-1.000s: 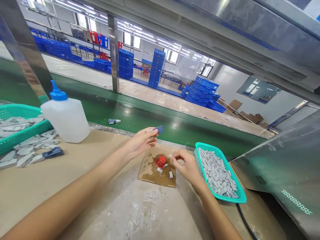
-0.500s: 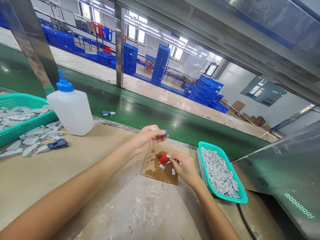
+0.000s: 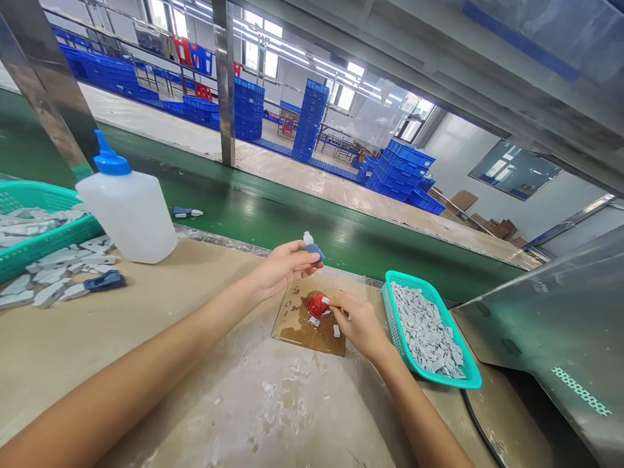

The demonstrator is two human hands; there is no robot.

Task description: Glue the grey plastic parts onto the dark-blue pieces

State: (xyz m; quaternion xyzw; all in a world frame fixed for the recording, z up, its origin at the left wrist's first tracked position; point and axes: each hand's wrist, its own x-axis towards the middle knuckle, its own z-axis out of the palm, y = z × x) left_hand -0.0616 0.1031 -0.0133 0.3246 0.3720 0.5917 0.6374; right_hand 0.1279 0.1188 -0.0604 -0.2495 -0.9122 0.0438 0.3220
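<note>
Red cap (image 3: 314, 307) in the middle, one small pale bit (image 3: 325, 301) at its edge

Far left of the red cap is a green basket (image 3: 53, 242) full of long grey pieces, with loose ones (image 3: 49, 296) lying beside it. Also left of the cap, but not so far, stands a white bottle (image 3: 129, 214) with a blue top. Past the cap and to its left, a blue and white piece (image 3: 186, 212) lies on the green belt (image 3: 253, 224).

My left hand (image 3: 286, 268) is up, a bit behind and left of the cap. It pinches a blue piece (image 3: 315, 253) with a pale end poking up.

The cap sits on a wet brown plate (image 3: 297, 333), with little grey bits (image 3: 336, 331) near it. Just right of the cap, my right hand (image 3: 358, 318) pinches the small pale bit between nearly closed fingers. I can't tell if it touches the cap. I think the step now is working the bit at the cap, and the next move calls for a light, steady pinch, so it doesn't slip.

Further right of the cap, a second basket (image 3: 472, 378) holds a big heap of bits.
</note>
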